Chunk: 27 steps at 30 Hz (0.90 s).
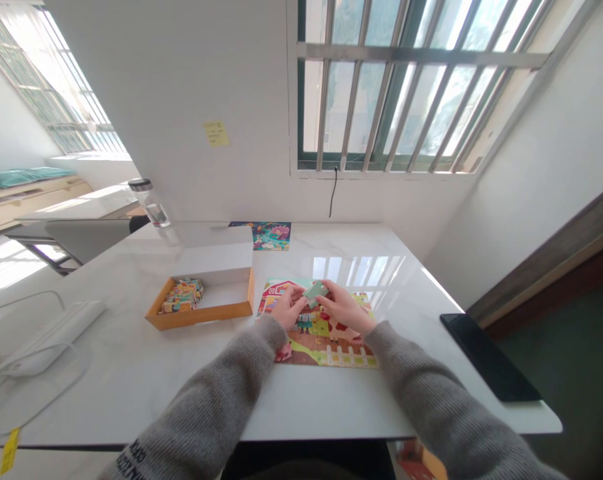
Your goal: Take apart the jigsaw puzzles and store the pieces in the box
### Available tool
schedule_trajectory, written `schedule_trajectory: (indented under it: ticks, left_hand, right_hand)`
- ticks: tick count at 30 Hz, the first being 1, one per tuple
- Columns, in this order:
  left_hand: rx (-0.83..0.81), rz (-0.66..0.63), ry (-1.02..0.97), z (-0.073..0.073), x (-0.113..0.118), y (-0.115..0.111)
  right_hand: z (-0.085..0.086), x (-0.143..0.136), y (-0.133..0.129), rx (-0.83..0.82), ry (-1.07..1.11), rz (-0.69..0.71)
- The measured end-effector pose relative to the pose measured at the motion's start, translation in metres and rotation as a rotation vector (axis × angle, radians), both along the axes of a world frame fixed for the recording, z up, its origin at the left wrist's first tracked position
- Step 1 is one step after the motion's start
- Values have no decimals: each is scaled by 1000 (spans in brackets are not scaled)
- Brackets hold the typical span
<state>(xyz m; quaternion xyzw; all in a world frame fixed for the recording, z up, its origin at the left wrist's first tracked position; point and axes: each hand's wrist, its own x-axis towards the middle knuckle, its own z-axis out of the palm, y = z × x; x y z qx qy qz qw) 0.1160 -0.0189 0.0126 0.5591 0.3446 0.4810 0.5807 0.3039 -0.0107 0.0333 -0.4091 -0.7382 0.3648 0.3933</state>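
Holding a pale green jigsaw piece point(315, 292) between them, the hands I am following sit close together with their fingers narrowed: the left hand point(287, 309) grips from 8 o'clock, the right hand point(346, 308) from 4. From my end I cannot tell whether it is a single piece or a couple overlapping. I have it raised over the 12 o'clock part of a farm scene point(316, 337), which lies flat on the white table point(306, 407) under both hands, with its red barn towards 10, a spotted cow at 3 and a white fence between 4 and 5.

Taking the farm scene as the hub of my dial, I see an orange-sided box point(216, 313) between 9 and 10, just beside it, a heap of loose pieces point(182, 297) gathered at the box's own 9 o'clock end. A colourful sheet point(274, 235) lies at 11, near the wall. At 10, well apart, stands a clear bottle point(154, 205). Just past 3 I have a flat black device point(488, 357) near the table's edge, and far out at 9 a white power strip point(56, 337)
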Motion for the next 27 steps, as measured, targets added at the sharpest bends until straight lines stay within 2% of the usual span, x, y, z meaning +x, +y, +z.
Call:
schedule_trajectory:
  ticks: [3,6,9,12,14,17,19,22,24,27]
  left_hand:
    - [96,5,154,0,-4,2]
    - [168,102,298,2,-8,5]
    - [140,143,239,4,-11,6]
    - [114,91,267,5,-11,4]
    - [186,87,458,5,-12,3]
    - [412,190,785,4,-16,4]
    - [530,236,908,2,-19,6]
    - [579,227,1008,1,-21,8]
    - [588,213,1036,2,-21,7]
    - [543,211,1012,6,-22,5]
  right_hand:
    - [5,1,-4,112,-126,60]
    - [10,-1,-9,138,-130,31]
    - [10,-2,-10,102,-94,-25]
    - [7,-1,-8,86,-148,-9]
    - [6,-1,-8,117,-202,-10]
    - [5,-3,-10,183,-296,-1]
    - [6,-5,-13,213,-355,36]
    - [7,-6,-14,237,-379,73]
    - [8,1,-9,257,-375,40]
    - [7,22,5,307,-431,-114]
